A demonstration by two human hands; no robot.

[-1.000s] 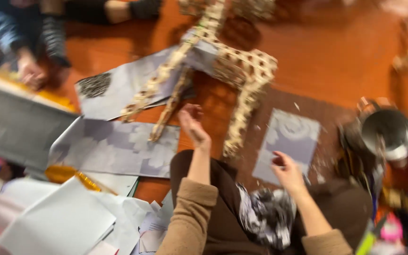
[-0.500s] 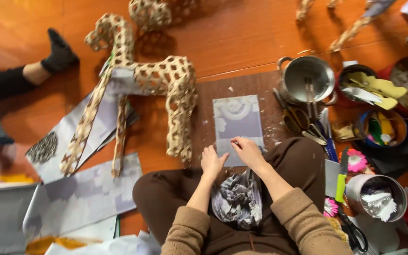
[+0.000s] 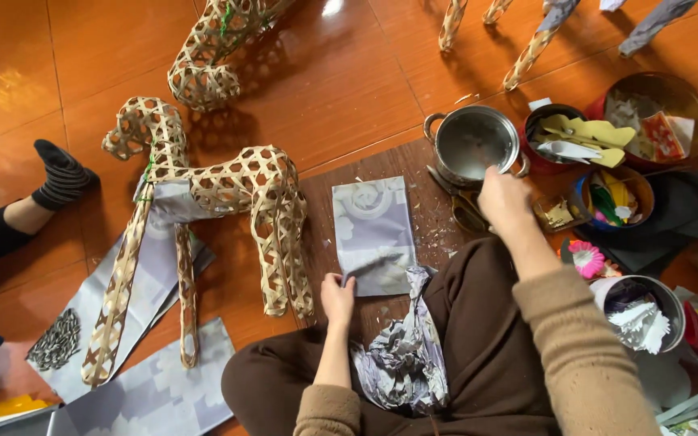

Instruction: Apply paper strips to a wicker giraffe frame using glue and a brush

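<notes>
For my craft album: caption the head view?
Left hand pins grey patterned paper sheet; right hand reaches steel pot.

A glossy orange-brown wooden floor [image 3: 66,56] fills the view (plank seams visible), with a bright glare [image 3: 334,6] of light reflecting near the top edge.

A rectangular grey sheet of paper [image 3: 373,234], printed with pale swirling shapes, was laid flat on a dark brown board [image 3: 414,202] on the floor. Its lower left corner was pinched by the left hand [image 3: 338,297]. A round metal pot [image 3: 473,147] with two small handles was stood upright just beyond the board's far right corner, its near rim touched by the right hand [image 3: 504,199].
</notes>
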